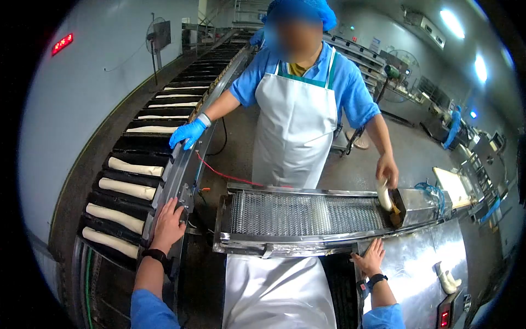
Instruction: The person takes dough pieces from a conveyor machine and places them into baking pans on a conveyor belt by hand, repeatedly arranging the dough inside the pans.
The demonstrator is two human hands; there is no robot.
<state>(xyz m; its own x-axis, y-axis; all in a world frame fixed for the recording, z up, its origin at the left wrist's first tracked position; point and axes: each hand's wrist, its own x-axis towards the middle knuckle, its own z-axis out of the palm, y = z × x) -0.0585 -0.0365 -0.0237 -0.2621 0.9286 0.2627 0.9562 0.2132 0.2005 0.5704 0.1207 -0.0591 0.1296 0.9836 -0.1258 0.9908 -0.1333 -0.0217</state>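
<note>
My left hand lies flat with its fingers stretched out on the metal side rail of a long conveyor. Beside it, long pale dough strips sit one each in black pans. My right hand rests on the edge of a steel table, fingers extended and holding nothing. Just beyond it is a short mesh conveyor belt in a metal frame. At the belt's right end a co-worker's bare hand holds a piece of dough.
A co-worker in a white apron stands across the mesh belt, a blue-gloved hand on the long conveyor's rail. Dough scraps lie on the steel table near a red display. A red cable hangs between the conveyors.
</note>
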